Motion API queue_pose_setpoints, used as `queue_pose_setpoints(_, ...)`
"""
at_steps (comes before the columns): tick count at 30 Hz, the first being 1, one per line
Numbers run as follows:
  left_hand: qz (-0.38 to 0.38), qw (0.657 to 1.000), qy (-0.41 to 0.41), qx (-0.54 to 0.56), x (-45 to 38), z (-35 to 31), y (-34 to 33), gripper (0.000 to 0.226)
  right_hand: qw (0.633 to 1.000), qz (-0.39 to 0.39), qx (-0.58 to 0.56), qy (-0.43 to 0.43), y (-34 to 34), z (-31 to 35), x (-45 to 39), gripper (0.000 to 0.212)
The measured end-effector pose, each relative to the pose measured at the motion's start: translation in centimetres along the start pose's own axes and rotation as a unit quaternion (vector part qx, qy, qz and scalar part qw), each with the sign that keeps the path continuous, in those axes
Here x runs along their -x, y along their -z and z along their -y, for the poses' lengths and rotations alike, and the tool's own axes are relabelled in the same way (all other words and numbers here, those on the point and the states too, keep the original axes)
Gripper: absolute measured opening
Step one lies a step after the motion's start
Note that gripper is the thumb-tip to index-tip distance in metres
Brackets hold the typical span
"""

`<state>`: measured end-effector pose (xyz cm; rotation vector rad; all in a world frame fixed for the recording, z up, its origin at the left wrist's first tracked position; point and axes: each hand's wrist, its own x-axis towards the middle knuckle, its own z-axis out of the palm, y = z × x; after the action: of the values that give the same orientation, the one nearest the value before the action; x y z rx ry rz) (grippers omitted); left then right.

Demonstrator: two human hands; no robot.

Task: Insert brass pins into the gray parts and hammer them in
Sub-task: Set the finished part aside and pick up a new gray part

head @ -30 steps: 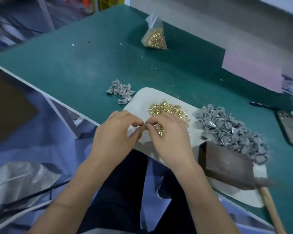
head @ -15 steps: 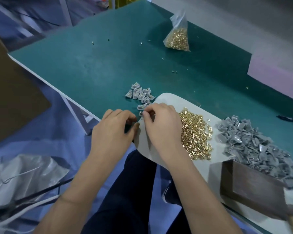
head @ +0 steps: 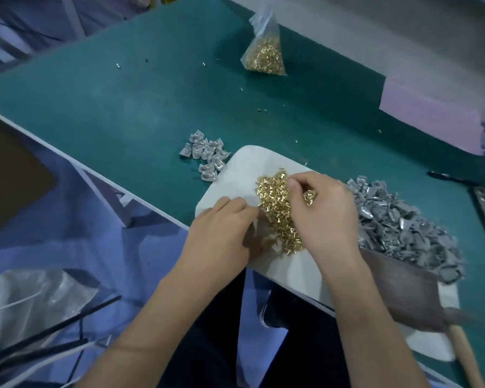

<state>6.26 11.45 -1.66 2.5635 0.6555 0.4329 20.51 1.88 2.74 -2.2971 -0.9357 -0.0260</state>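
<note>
Two hands work over the white board (head: 237,175) on my green desk (head: 123,107). My right hand (head: 324,217) sits on the brass pins (head: 275,200), fingers curled into the heap, apparently pinching some. My left hand (head: 221,231) rests beside it, fingers bent; whether it holds anything I cannot tell. Gray parts (head: 398,222) lie piled right of the pins.

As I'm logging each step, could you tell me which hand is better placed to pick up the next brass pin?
The right hand, probably: its fingers are curled directly over the loose brass pins on the white board. The left hand rests at the pile's near-left edge.
</note>
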Motion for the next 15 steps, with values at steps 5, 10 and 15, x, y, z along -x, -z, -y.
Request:
queue_pose_setpoints(5, -0.017, 0.999, -0.003, 0.037, -1.0, -1.6, -1.3, 0.027, 1.0, 0.003, 0.005, -0.023, 3.0, -2.3, 2.7, 0.016)
queue_pose_setpoints(10, -0.008, 0.997, -0.004, 0.074, -1.8, -2.3, -1.7, 0.006, 0.999, 0.008, 0.014, -0.035, 3.9, -3.7, 4.6, 0.016)
queue_pose_setpoints(15, -0.019, 0.998, 0.005, 0.055, -2.0, -2.4, -1.6, 0.007, 0.999, -0.002, -0.004, -0.045, 4.4, -4.5, 5.6, 0.013)
